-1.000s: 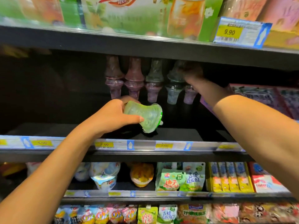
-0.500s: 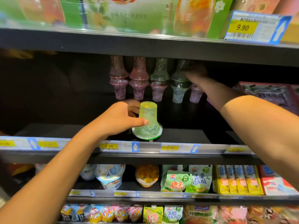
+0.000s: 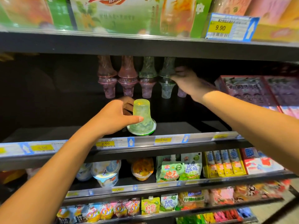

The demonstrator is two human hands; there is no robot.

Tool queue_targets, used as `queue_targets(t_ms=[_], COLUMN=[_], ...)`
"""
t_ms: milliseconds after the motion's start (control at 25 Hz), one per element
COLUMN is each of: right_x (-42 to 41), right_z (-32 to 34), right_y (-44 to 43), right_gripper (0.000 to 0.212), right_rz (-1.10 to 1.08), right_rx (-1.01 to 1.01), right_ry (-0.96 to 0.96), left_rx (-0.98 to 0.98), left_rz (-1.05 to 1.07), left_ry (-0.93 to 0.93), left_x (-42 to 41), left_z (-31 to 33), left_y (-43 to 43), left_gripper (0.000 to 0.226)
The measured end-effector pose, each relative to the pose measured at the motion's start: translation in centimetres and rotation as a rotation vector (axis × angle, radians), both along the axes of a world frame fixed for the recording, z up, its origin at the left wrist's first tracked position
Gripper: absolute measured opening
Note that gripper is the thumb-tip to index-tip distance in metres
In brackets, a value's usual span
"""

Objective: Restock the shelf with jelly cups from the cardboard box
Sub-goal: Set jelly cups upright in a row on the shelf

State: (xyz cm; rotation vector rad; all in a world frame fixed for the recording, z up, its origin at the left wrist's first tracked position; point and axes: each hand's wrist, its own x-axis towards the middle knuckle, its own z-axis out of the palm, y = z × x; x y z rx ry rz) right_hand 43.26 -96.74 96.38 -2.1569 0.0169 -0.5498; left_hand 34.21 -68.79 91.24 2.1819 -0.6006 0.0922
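So the green jelly cup (image 3: 142, 118) is basically down now. A second ago the left hand (image 3: 113, 117) had it tipped sideways in the air, and half a second ago it was flipped over and nearly on the board. Now it's sitting upside down, wide lid end on the shelf (image 3: 186, 126), right by the front edge just behind the price strip (image 3: 105, 144). The left fingers (image 3: 127, 103) are still wrapped round it with the thumb across the front, so it's placed but not let go. I'd say that cup only needs releasing, maybe after a push back toward the row. The right hand (image 3: 187, 83) has hardly moved. It's way back in the dark by the stacks of cups (image 3: 127, 78), touching the fourth stack, the greenish one, but it's too dim to tell if those fingers are pinching it or just resting there. Looks like it's steadying the stack, though that's a guess. The cardboard box isn't in view, so no idea how many cups are left.
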Motion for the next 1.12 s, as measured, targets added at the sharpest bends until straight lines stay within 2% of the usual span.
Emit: queue_targets(t_ms=[160, 240, 320, 440, 480, 560, 640, 680, 760, 800, 880, 920, 1040, 1120], right_x=[-9.9, -11.4, -11.6, -11.6, -11.1, -9.7, -7.8, -7.0, -5.0, -3.8, 1.3, 1.9, 3.0, 4.8], right_z=[-1.8, -2.4, -2.5, -2.0, -2.1, -1.8, -0.7, 0.3, 2.3, 3.1, 3.4, 4.1, 5.0, 4.8], right_y=[4.4, 4.9, 4.5, 2.8, 1.8, -0.2, -2.6, -3.7, -5.5, -6.3, -9.6, -9.4, -8.2, -8.9], right_gripper=[0.036, 0.026, 0.027, 0.042, 0.039, 0.036, 0.031, 0.025, 0.03, 0.037, 0.046, 0.046, 0.021, 0.032], right_rz=[0.491, 0.557, 0.509, 0.433, 0.414, 0.356, 0.247, 0.177, 0.014, -0.043, -0.093, -0.102, -0.088, -0.093], right_rx=[-0.093, -0.097, -0.089, -0.145, -0.132, -0.013, 0.101, 0.083, -0.128, -0.245, -0.305, -0.283, -0.345, -0.279], right_ry=[0.195, 0.181, 0.115, 0.09, 0.094, 0.097, 0.074, 0.053, 0.032, 0.025, 0.002, 0.009, 0.097, 0.061], left_rx=[0.042, 0.074, 0.109, 0.15, 0.173, 0.339, 0.545, 0.62, 0.725, 0.762, 0.815, 0.832, 0.845, 0.841], left_rz=[0.009, 0.012, 0.025, 0.055, 0.057, 0.053, 0.037, 0.006, -0.06, -0.073, -0.088, -0.089, -0.076, -0.064], left_ry=[-0.015, -0.075, -0.115, -0.169, -0.171, -0.141, -0.051, 0.001, 0.084, 0.111, 0.117, 0.103, 0.07, 0.077], left_x=[-0.1, -0.5, -1.1, -1.8, -1.7, -2.3, -3.2, -3.7, -4.5, -4.6, -4.3, -4.2, -4.2, -4.2], left_z=[0.4, 1.1, 1.7, 2.1, 2.0, 1.8, 1.5, 1.4, 1.3, 1.3, 1.3, 1.3, 1.2, 1.0], left_y=[-0.9, -2.2, -3.6, -5.3, -5.5, -5.3, -4.6, -4.3, -3.8, -3.8, -3.9, -3.9, -4.0, -4.1], left_gripper=[0.042, 0.035, 0.02, 0.024, 0.044, 0.085, 0.096, 0.098, 0.103, 0.103, 0.099, 0.095, 0.086, 0.084])
